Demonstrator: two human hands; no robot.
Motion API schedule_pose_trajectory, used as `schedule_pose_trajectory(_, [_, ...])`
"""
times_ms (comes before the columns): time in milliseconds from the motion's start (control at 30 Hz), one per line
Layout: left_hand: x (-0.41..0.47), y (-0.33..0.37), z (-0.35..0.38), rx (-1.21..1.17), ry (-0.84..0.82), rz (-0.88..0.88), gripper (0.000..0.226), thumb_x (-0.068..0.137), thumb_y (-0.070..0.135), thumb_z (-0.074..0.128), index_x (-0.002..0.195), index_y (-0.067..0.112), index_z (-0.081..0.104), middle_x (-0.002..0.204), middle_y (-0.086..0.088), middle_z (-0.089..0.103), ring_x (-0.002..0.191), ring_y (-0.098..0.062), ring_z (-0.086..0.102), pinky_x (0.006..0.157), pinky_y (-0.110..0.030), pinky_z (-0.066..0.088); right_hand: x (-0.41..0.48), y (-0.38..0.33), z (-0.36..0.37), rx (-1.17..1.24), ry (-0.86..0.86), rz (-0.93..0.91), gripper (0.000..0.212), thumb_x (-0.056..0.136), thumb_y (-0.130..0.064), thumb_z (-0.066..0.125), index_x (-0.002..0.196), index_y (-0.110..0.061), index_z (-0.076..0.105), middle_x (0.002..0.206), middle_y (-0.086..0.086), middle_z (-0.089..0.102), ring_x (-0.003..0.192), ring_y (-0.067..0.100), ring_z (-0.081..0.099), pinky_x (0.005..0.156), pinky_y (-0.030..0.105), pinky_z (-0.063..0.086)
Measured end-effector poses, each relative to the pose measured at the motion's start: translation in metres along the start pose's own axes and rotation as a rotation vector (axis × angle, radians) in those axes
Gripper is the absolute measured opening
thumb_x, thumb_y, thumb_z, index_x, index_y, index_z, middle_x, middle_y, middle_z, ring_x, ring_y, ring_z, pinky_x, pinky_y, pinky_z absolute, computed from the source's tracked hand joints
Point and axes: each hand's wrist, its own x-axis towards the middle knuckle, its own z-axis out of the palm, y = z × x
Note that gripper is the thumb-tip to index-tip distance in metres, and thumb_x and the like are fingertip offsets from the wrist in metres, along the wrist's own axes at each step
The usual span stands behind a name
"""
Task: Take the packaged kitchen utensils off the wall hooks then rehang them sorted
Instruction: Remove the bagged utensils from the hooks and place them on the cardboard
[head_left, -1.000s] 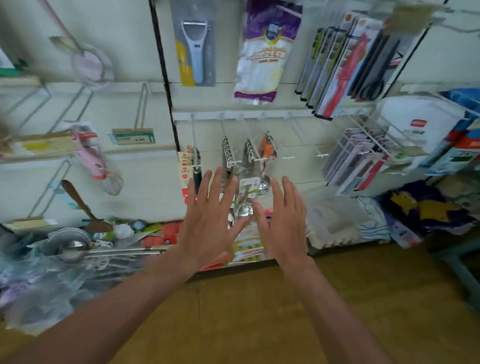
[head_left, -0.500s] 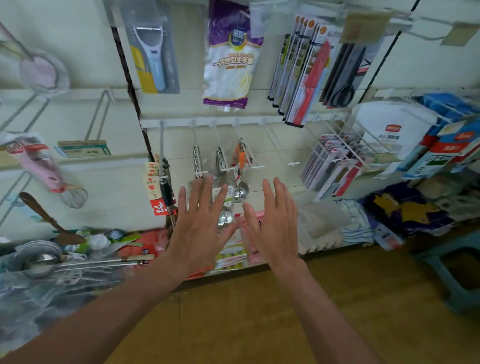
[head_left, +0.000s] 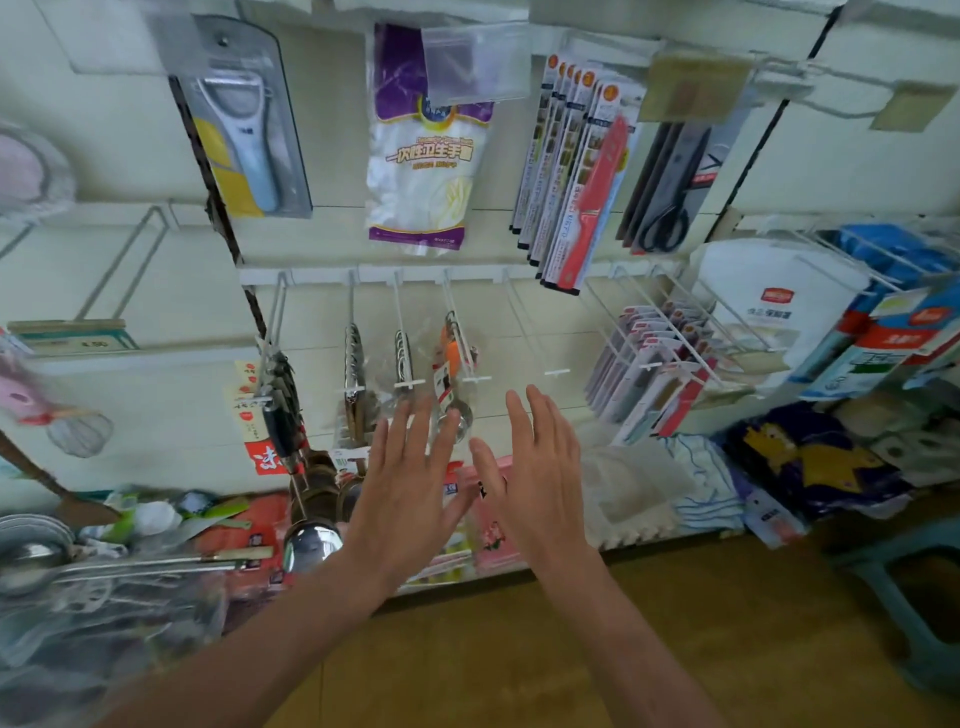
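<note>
While the left hand (head_left: 410, 493) and right hand (head_left: 540, 478) spread empty, shiny steel utensils (head_left: 354, 364) hang clear-bagged.

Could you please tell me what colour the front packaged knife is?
The packaged knife is red, clearest in head view.

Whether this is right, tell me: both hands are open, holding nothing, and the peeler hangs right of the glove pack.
One point is wrong. The head view shows the peeler left of the glove pack, not right. The left hand and right hand are open and empty.
</note>
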Motion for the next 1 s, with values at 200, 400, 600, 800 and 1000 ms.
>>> schedule_pose_trajectory(200, [0.013,-0.012,0.037,-0.105,-0.003,-0.02,0.07,0.1,0.055,0.031,0.157,0.02,0.01,0.164,-0.012,0.003,0.152,-0.025,-0.004,0.122,-0.047,0.016,0.011,0.013,0.036,0.005,-0.097,0.0,0.07,0.099,-0.063,0.026,0.156,-0.022,0.024,0.165,0.004,0.018,0.152,0.021,0.013,0.121,0.036,0.009])
schedule_pose_trajectory(400, [0.034,-0.019,0.057,-0.125,-0.002,-0.045,0.07,0.101,0.057,0.027,0.157,0.02,0.009,0.164,-0.01,0.002,0.152,-0.026,-0.002,0.121,-0.045,0.015,0.035,0.023,0.064,0.039,-0.117,0.012,0.07,0.099,-0.065,0.023,0.157,-0.027,0.015,0.166,-0.001,0.009,0.153,0.017,0.005,0.122,0.033,0.003])
schedule_pose_trajectory(600, [0.058,-0.008,0.089,-0.177,-0.038,-0.101,0.07,0.099,0.045,0.039,0.156,0.011,0.016,0.163,-0.013,0.011,0.151,-0.031,0.012,0.117,-0.049,0.029,0.056,0.04,0.092,0.071,-0.095,0.007,0.068,0.099,-0.065,0.018,0.156,-0.027,0.019,0.165,0.0,0.016,0.152,0.019,0.013,0.118,0.031,0.005])
schedule_pose_trajectory(800, [0.082,-0.007,0.115,-0.392,-0.046,-0.22,0.059,0.1,0.041,0.034,0.153,0.018,0.023,0.152,-0.004,0.039,0.137,-0.02,0.041,0.103,-0.044,0.046,0.083,0.047,0.116,0.171,-0.048,-0.004,0.059,0.103,-0.053,0.035,0.153,-0.021,0.03,0.16,0.007,0.032,0.147,0.025,0.029,0.116,0.034,0.016])
schedule_pose_trajectory(1000, [0.138,-0.009,0.132,-0.815,-0.077,-0.738,0.039,0.099,0.014,0.051,0.136,0.004,0.047,0.116,-0.015,0.066,0.101,-0.026,0.064,0.065,-0.02,0.032,0.128,0.045,0.127,0.415,-0.179,0.101,0.062,0.094,-0.029,0.064,0.15,-0.017,0.037,0.142,0.008,0.052,0.128,0.026,0.05,0.102,0.04,0.045])
